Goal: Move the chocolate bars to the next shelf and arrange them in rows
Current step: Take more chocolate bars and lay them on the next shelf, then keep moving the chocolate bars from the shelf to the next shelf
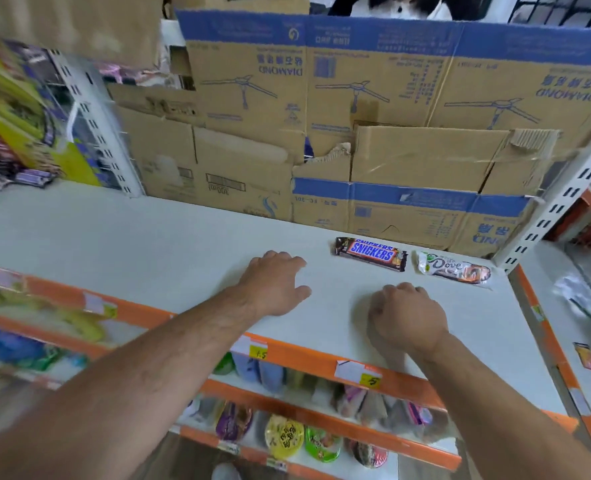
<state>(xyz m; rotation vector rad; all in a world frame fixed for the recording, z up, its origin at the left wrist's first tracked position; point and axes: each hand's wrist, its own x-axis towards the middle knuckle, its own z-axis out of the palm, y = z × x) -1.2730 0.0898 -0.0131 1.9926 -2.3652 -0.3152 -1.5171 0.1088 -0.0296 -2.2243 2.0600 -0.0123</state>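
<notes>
A brown bar [370, 253] and a white bar [455, 268] lie just beyond the curled, empty right hand [406, 317] — left hand [273, 285] open.

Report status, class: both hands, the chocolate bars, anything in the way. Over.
Left hand open over the shelf. Right hand curled, nothing seen in its grip. Snickers bar and Dove bar side by side, back right. Path to bars clear.
</notes>
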